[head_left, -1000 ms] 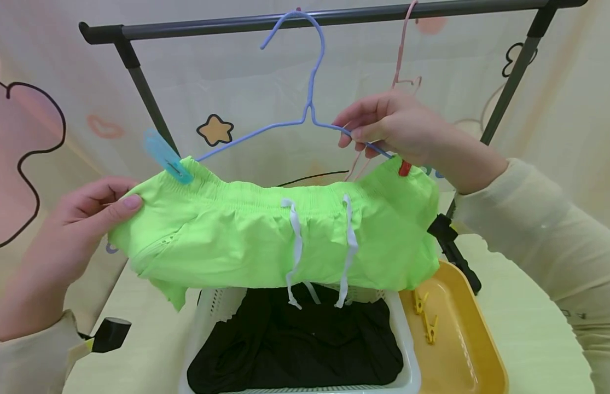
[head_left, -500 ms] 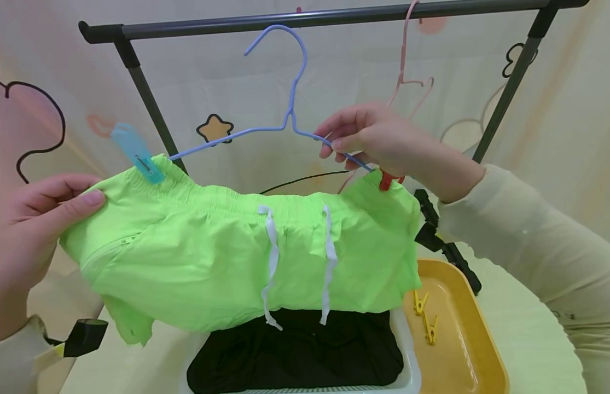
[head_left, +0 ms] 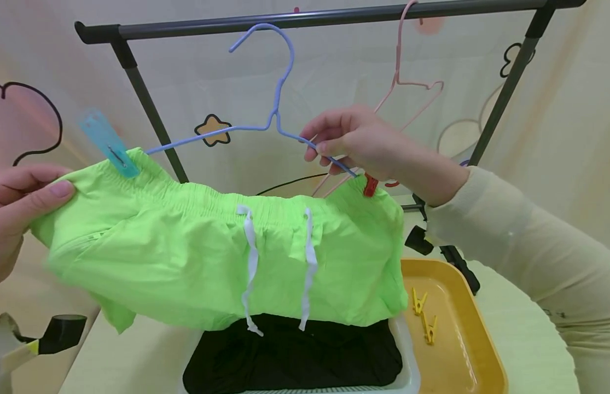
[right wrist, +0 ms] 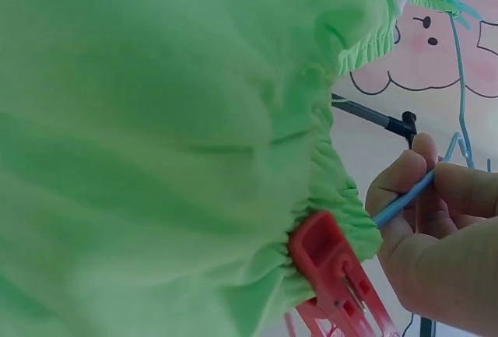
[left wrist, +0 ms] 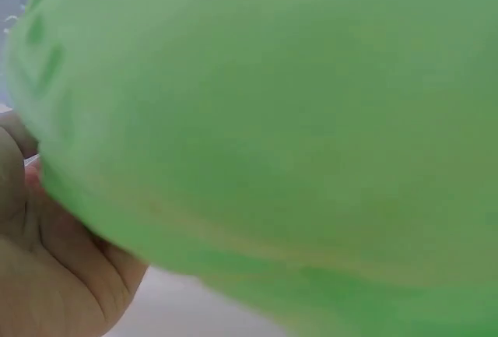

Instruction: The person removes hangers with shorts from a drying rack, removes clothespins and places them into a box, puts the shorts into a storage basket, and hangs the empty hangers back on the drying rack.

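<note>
One rack (head_left: 186,27) behind. In front, shorts (head_left: 186,262), spread above a basket (head_left: 407,355). At the waistband (head_left: 211,202), a hanger (head_left: 277,98), pinched by the right hand (head_left: 356,137). At the shorts' left edge, the gripping left hand (head_left: 14,210). On the waistband, one blue peg (head_left: 108,142), one red peg (head_left: 370,186).

Remotely, I record the left hand (head_left: 13,210) pinching lime-green fabric shorts (head_left: 186,257), the right hand (head_left: 356,139) gripping a thin blue hanger (head_left: 277,96).

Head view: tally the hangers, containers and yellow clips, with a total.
Hangers: 2, one blue wire hanger, one pink wire hanger
Containers: 2, one white plastic basket, one yellow-orange plastic tray
Small yellow clips: 2
Total: 6
</note>
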`<move>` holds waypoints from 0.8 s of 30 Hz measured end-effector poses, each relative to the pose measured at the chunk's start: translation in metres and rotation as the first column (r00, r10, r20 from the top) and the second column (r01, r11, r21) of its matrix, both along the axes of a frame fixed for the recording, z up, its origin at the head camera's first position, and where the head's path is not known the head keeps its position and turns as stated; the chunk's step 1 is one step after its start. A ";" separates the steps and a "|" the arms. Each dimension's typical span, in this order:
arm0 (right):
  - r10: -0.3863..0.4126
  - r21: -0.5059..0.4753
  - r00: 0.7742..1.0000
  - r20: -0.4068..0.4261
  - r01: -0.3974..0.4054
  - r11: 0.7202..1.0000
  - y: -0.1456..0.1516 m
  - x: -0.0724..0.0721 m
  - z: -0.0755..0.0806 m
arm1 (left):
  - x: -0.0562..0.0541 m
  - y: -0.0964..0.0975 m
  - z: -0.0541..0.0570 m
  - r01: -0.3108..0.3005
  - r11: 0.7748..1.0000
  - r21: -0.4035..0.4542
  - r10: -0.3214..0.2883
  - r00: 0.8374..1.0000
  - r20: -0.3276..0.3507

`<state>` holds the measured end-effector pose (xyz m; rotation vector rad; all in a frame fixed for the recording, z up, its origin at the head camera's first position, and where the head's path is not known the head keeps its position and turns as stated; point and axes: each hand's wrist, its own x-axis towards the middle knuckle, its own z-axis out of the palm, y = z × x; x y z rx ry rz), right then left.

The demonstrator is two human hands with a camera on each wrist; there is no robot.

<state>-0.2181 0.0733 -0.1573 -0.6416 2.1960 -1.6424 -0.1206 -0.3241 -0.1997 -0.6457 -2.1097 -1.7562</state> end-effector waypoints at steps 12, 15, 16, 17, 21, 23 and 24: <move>-0.011 0.185 0.998 0.060 -0.001 0.983 0.006 -0.015 -0.037 | -0.006 0.016 -0.035 0.116 0.867 -0.484 0.018 0.964 0.264; -0.016 0.197 0.997 0.080 0.000 0.980 0.008 -0.017 -0.047 | -0.009 0.021 -0.042 0.189 0.838 -0.511 -0.009 0.943 0.333; -0.015 0.197 0.996 0.087 -0.003 0.980 0.009 -0.017 -0.050 | -0.009 0.022 -0.044 0.212 0.831 -0.514 -0.019 0.935 0.354; -0.013 0.201 0.996 0.091 -0.006 0.980 0.010 -0.018 -0.053 | -0.010 0.024 -0.045 0.227 0.828 -0.514 -0.022 0.927 0.374; 0.015 0.204 0.995 0.098 -0.035 0.978 0.015 -0.020 -0.064 | -0.012 0.030 -0.052 0.269 0.817 -0.510 -0.013 0.893 0.449; 0.027 0.201 0.995 0.100 -0.047 0.978 0.017 -0.021 -0.068 | -0.013 0.033 -0.056 0.283 0.820 -0.498 -0.007 0.875 0.485; 0.033 0.198 0.994 0.103 -0.053 0.979 0.018 -0.021 -0.071 | -0.014 0.034 -0.058 0.289 0.821 -0.493 -0.004 0.866 0.500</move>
